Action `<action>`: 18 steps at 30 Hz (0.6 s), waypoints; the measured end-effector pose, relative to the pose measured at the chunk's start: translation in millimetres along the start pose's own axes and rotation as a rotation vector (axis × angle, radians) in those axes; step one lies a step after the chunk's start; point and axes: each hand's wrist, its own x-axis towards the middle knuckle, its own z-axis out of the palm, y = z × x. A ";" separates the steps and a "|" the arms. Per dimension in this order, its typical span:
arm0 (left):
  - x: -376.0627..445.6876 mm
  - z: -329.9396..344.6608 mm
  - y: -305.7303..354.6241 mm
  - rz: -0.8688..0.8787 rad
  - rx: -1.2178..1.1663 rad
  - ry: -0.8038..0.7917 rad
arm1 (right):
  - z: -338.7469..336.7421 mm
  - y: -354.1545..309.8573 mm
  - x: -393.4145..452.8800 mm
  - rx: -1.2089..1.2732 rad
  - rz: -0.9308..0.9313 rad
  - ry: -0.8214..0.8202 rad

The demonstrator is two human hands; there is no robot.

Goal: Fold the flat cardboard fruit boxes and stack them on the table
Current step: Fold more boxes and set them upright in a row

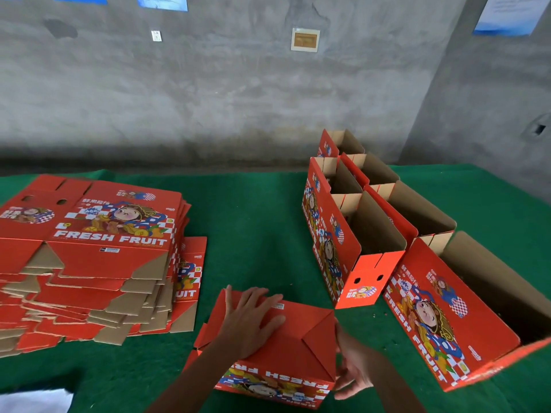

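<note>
Rough grey concrete wall [226, 84] from 9 to 1 o'clock | corner at 2 o'clock | blue-edged posters [162, 1] at 11 and 1 | framed plaque [305, 40] at 12 | small white socket [156, 36] at 11 | green felt-covered table [256, 222] below | soft, even light

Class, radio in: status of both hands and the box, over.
Left hand flat on upturned box bottom flaps. Right hand steadies its right side. Flat stack left, folded boxes right. Nothing blocking.
</note>
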 end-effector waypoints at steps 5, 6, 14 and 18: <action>-0.8 5.0 15.1 0.005 0.036 0.029 | 4.8 9.3 2.0 0.067 0.014 -0.075; 0.2 4.2 17.9 0.017 0.003 0.011 | 5.4 10.6 2.3 0.107 0.004 -0.093; 10.7 -17.2 18.1 -0.020 -0.180 0.061 | 12.6 8.2 11.5 0.199 -0.135 -0.068; 19.9 -45.7 21.3 0.000 -0.243 0.182 | 17.1 -34.9 -2.3 0.100 -0.272 -0.005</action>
